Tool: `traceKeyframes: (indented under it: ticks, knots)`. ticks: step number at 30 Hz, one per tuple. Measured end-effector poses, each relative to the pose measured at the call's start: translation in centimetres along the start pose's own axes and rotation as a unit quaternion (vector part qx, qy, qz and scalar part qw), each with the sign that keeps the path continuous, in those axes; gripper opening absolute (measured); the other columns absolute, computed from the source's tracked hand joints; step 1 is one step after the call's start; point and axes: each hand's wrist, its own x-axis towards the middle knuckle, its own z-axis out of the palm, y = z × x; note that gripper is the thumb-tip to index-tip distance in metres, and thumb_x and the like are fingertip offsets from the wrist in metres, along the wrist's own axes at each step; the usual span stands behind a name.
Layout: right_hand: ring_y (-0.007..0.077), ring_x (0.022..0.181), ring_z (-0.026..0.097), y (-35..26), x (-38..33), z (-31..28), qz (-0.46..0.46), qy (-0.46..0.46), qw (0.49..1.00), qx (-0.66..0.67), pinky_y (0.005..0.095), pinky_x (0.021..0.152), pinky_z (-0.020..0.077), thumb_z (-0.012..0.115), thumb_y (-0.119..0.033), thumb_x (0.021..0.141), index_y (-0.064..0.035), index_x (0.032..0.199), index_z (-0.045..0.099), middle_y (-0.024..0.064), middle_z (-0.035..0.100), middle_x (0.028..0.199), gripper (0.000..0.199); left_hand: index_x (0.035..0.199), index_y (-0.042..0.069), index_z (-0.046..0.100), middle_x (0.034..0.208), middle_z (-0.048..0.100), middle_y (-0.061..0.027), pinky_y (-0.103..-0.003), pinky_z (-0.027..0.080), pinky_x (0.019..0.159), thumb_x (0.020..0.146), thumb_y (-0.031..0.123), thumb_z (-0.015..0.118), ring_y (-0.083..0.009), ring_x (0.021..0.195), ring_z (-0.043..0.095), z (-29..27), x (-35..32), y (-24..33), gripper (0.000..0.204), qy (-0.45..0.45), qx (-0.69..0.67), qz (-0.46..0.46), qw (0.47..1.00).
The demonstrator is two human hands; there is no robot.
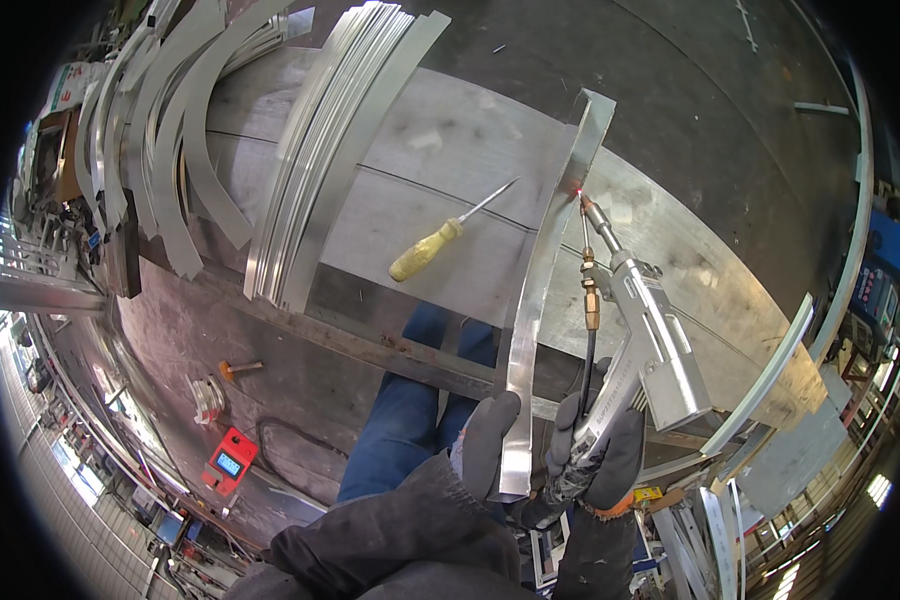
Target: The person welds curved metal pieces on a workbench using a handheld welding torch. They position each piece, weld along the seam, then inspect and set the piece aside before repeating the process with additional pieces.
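My left hand (486, 443), in a dark grey glove, grips the near end of a long, shiny bent metal strip (543, 275). The strip stretches away from me across the metal bench plate (425, 125). In my gloved right hand (610, 455) is a silver handheld welding gun (648, 315), gripped by its handle. Its copper-coloured tip meets the strip near the far end, where a small red glow shows. A brass-fitted feed tube with a black cable runs along the gun. To the left lies a screwdriver (428, 250) with a yellowish handle, its blade pointing away from me.
A stack of straight metal strips (335, 140) lies left of the screwdriver, with several curved strips (208, 150) beyond it. Lower left are a red device with a small screen (231, 460) and an orange-headed tool (238, 369). A metal bar (765, 375) juts out at the right.
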Motion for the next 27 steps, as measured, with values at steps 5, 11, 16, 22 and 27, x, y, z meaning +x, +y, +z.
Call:
traceKeyframes:
  ticks: [5, 11, 16, 22, 27]
  knots:
    - [0.0169, 0.05, 0.057, 0.0, 0.4, 0.0, 0.003, -0.01, 1.0, -0.008, 0.0281, 0.045, 0.0455, 0.047, -0.064, 0.1, 0.0053, 0.104, 0.057, 0.0105, 0.06, 0.063, 0.071, 0.146, -0.004, 0.041, 0.131, 0.06, -0.0225, -0.045, 0.05, 0.102, 0.107, 0.035, 0.043, -0.0319, 0.116, 0.063, 0.0, 0.4, 0.1, 0.056, 0.052, 0.022, -0.004, 0.998]
    - [0.0168, 0.049, 0.056, 0.2, 0.5, -0.1, -0.008, -0.009, 1.0, -0.012, 0.0287, 0.044, 0.0463, 0.047, -0.065, 0.1, 0.0044, 0.11, 0.056, 0.0102, 0.059, 0.064, 0.071, 0.15, -0.003, 0.038, 0.139, 0.055, -0.0236, -0.044, 0.044, 0.111, 0.107, 0.037, 0.041, -0.0325, 0.127, 0.058, -0.3, 0.3, -0.1, 0.059, 0.064, 0.003, -0.007, 0.998]
    - [0.0154, 0.056, 0.059, 0.8, 0.3, -1.0, -0.034, -0.057, 0.998, 0.025, 0.0292, 0.044, 0.051, 0.043, -0.054, 0.106, -0.0052, 0.147, 0.034, 0.0151, 0.059, 0.095, 0.064, 0.148, -0.002, 0.042, 0.138, 0.057, -0.021, -0.043, 0.046, 0.11, 0.107, 0.037, 0.042, -0.0307, 0.125, 0.06, -1.2, -0.1, -0.1, 0.056, 0.063, 0.057, -0.016, 0.996]
    - [0.0163, 0.055, 0.058, 2.5, 0.4, -1.8, -0.023, -0.003, 0.999, 0.023, 0.0291, 0.042, 0.0489, 0.042, -0.054, 0.106, -0.0067, 0.148, 0.035, 0.0151, 0.06, 0.093, 0.063, 0.125, 0.002, 0.058, 0.108, 0.067, -0.0141, -0.039, 0.054, 0.086, 0.106, 0.037, 0.049, -0.0251, 0.097, 0.068, -1.6, -0.2, 0.5, 0.041, 0.093, 0.123, 0.01, 0.988]
    - [0.0167, 0.053, 0.058, 2.1, -0.3, -1.4, -0.025, -0.025, 0.999, 0.023, 0.0297, 0.041, 0.0486, 0.042, -0.054, 0.106, -0.0076, 0.151, 0.032, 0.0145, 0.061, 0.093, 0.066, 0.115, 0.002, 0.063, 0.089, 0.07, -0.01, -0.033, 0.056, 0.065, 0.105, 0.046, 0.05, -0.0196, 0.075, 0.069, -0.3, -0.1, 0.2, 0.047, 0.146, 0.184, 0.02, 0.972]
